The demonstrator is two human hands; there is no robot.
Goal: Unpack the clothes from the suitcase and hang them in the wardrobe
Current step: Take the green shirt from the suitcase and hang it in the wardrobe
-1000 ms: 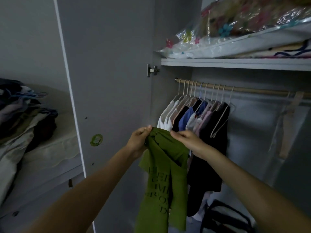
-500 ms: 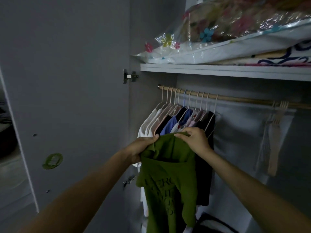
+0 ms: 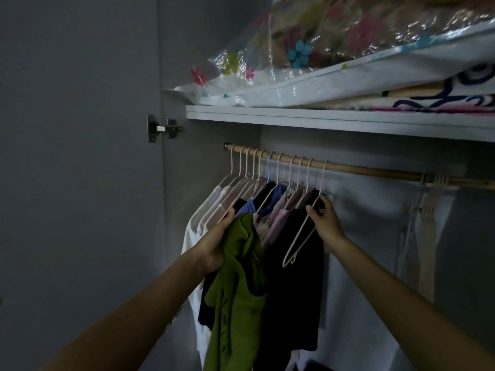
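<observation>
Right hand (image 3: 325,219) left green shirt (image 3: 235,290), now gripping wardrobe's empty hanger (image 3: 300,236).

A shelf (image 3: 321,119) is fixed above the rail (image 3: 375,171). Bagged bedding (image 3: 334,54) is laid on the shelf, overhanging its left end. Hung clothes (image 3: 267,210) are crowded at the rail's left end; a strap bundle (image 3: 426,223) is hung near its right end. The door hinge (image 3: 163,129) is mounted left of the shelf.
</observation>
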